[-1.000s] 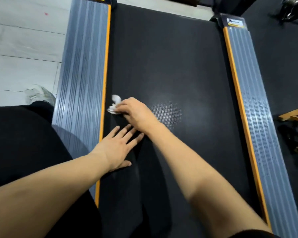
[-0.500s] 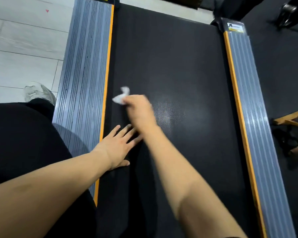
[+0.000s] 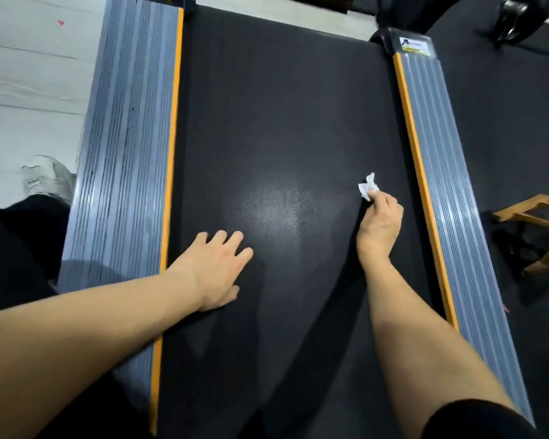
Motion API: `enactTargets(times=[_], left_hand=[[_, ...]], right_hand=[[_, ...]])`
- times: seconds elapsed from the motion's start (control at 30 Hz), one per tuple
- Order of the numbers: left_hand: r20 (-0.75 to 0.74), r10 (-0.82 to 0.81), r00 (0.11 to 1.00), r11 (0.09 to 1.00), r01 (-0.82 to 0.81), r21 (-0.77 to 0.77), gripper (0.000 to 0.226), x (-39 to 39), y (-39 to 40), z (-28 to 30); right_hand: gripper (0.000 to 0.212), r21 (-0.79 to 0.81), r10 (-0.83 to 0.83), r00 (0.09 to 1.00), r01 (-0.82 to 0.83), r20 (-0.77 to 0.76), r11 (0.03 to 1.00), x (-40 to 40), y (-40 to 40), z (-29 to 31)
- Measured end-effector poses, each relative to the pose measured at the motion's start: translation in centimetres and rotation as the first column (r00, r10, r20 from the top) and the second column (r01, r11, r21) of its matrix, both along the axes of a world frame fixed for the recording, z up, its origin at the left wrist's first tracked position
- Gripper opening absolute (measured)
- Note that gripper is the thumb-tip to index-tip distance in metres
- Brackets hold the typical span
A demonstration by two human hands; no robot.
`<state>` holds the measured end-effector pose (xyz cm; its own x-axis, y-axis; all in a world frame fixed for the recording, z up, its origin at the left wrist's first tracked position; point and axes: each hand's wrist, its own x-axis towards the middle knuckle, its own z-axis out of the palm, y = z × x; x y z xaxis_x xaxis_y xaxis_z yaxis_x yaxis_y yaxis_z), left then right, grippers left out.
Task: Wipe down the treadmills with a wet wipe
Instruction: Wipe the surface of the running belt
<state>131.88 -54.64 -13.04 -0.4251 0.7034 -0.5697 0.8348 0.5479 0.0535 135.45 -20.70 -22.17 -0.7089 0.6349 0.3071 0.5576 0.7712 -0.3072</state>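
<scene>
The treadmill's black belt (image 3: 282, 106) fills the middle of the head view, between two grey ribbed side rails with orange edges. My right hand (image 3: 379, 223) pinches a crumpled white wet wipe (image 3: 367, 187) and holds it on the belt's right side, close to the right rail (image 3: 441, 185). My left hand (image 3: 217, 267) lies flat on the belt near the left rail (image 3: 124, 153), fingers spread and straight. A shiny patch on the belt lies between the two hands.
Pale floorboards (image 3: 29, 90) lie left of the treadmill, with my grey shoe (image 3: 48, 179) on them. Black rubber flooring lies to the right, with a wooden frame (image 3: 533, 226) on it. Dark gym equipment (image 3: 520, 17) stands at the top right.
My right hand has swept the wipe across the belt from beside the left rail to near the right rail. My left hand has stayed flat in about the same place.
</scene>
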Motion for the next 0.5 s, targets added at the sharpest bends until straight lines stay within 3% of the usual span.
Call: enactTargets(times=[0.1,0.2,0.33,0.5], left_hand=[[-0.107,-0.073,0.992,0.988,0.086,0.126,0.059,-3.0,2.0,-0.4],[-0.169,-0.119,0.978,0.967,0.153,0.206,0.073,-6.3,4.9,-2.3],[-0.149,-0.192,0.970,0.952,0.221,0.210,0.083,-8.8,5.9,-4.3],[-0.036,-0.310,0.950,0.944,0.312,0.108,0.089,-9.9,4.1,-2.7]], right_hand=[[0.035,-0.070,0.001,0.994,-0.008,-0.107,0.998,0.7,0.5,-0.4],[0.040,-0.043,-0.202,0.953,0.198,-0.228,0.979,1.2,0.8,-1.1],[0.039,-0.020,-0.242,0.953,0.242,-0.181,0.970,0.9,1.3,-1.9],[0.037,-0.053,-0.305,0.946,0.301,-0.107,0.952,0.4,1.1,-1.1]])
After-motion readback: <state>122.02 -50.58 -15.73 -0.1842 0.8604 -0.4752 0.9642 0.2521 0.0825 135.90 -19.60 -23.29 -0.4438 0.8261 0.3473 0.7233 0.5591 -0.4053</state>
